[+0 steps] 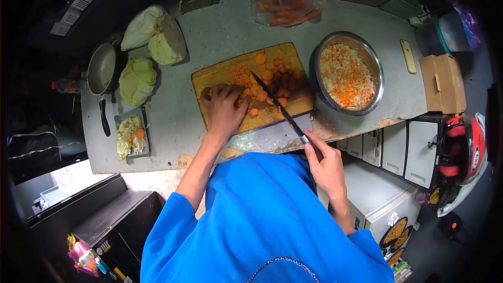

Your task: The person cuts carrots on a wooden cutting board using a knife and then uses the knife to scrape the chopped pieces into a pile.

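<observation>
A wooden cutting board [220, 76] lies in front of me, strewn with sliced and chopped carrots [260, 59]. My right hand [325, 162] is wrapped round the handle of a knife [277, 102], whose dark blade slants up and left across the board among the carrot slices. On the board's left part rests my left hand [224, 109], palm down, its fingers bent over carrot pieces at their tips. Whether it grips any of them is hidden. A steel bowl [381, 73] holding chopped orange and whitish bits stands right of the board.
Cabbages [137, 81] sit left of the board, beside a frying pan [102, 68] and a small tray [146, 144] of cabbage scraps. A plastic bag of carrots [288, 8] lies at the back. A phone [407, 56] and a cardboard box [445, 84] are at the right.
</observation>
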Motion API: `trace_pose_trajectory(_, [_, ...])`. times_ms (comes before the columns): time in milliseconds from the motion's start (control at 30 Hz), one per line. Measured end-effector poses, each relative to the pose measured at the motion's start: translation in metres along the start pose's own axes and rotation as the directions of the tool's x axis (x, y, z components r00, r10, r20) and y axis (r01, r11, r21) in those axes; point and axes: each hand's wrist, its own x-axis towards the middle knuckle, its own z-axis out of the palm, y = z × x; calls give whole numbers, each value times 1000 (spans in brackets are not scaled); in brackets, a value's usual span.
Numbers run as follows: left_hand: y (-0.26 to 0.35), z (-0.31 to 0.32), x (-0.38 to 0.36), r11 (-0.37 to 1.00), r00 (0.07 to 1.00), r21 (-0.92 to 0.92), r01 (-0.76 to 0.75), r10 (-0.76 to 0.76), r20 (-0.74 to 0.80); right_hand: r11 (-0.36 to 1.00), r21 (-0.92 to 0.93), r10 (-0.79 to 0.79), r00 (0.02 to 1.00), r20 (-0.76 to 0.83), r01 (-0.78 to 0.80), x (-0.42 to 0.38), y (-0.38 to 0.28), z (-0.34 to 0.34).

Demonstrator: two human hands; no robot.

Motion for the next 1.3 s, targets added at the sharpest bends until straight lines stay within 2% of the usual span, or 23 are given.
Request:
trace_pose_trajectory(67, [-1,8,2,999,996,-49,12,-8,87,1000,4,29,999,20,-29,1,-3,1])
trace_pose_trajectory(200, [8,11,9,997,996,-73,-13,19,89,993,-27,117,993,29,-116,8,-12,-1])
trace_pose_trajectory(233, [10,4,10,995,998,-103,4,2,64,993,-28,111,993,32,-110,9,-11,-1])
trace_pose_trajectory(300, [7,-5,11,991,999,-132,23,-17,43,1000,-14,-4,998,-56,3,9,-4,0])
trace_pose_trajectory(367, [-16,-21,8,945,994,-308,107,-109,10,1000,-15,-11,998,-63,10,11,-3,-1])
trace_pose_trajectory(433, [-25,-39,3,940,992,-319,120,-129,-6,1000,-7,10,998,-57,-10,12,-6,-1])
trace_pose_trajectory(500, [-28,-50,-6,925,964,-300,231,-260,-60,1000,2,-6,999,-35,6,13,-7,2])
trace_pose_trajectory(567, [-32,-47,-17,940,968,-263,218,-243,-65,999,-32,33,998,52,-31,15,-14,6])
trace_pose_trajectory(600, [-34,-40,-23,956,977,-226,186,-205,-64,998,-32,-45,998,53,47,14,-11,13])
trace_pose_trajectory(633, [-35,-34,-28,970,984,-189,153,-167,-60,998,-31,-54,997,60,56,14,-11,18])
trace_pose_trajectory(667, [-34,-30,-32,983,993,-172,68,-83,-79,992,-32,-119,990,78,121,14,-12,24])
trace_pose_trajectory(700, [-31,-30,-33,983,993,-169,73,-88,-84,982,-32,-181,979,94,185,14,-14,29])
trace_pose_trajectory(800, [-24,-35,-33,960,993,-266,84,-103,-57,970,-70,-219,960,176,234,14,-23,41])
trace_pose_trajectory(867, [-22,-49,-28,828,926,-421,371,-363,103,957,-96,-245,940,238,274,16,-29,47])
trace_pose_trajectory(900, [-31,-48,-29,829,927,-421,369,-362,99,956,-96,-249,939,237,278,17,-30,50])
trace_pose_trajectory(967, [-54,-42,-31,892,950,-405,200,-278,-142,948,-152,-231,933,275,280,19,-32,56])
trace_pose_trajectory(1033, [-56,-48,-27,886,938,-396,242,-317,-137,953,-175,-190,936,297,248,20,-39,58])
trace_pose_trajectory(1100, [-63,-47,-20,970,988,-240,45,-79,-134,942,-202,-186,918,350,268,20,-42,59])
trace_pose_trajectory(1133, [-65,-48,-15,971,987,-237,45,-79,-137,942,-200,-190,917,351,271,20,-45,59])
trace_pose_trajectory(1200, [-70,-51,-7,982,997,-179,-61,69,40,937,-175,-222,905,363,301,17,-53,59])
trace_pose_trajectory(1233, [-75,-50,-5,982,996,-179,-61,71,46,940,-173,-218,906,362,295,17,-57,59])
trace_pose_trajectory(1300, [-84,-48,-3,975,975,-159,-154,176,132,933,-184,-214,888,407,309,16,-66,61])
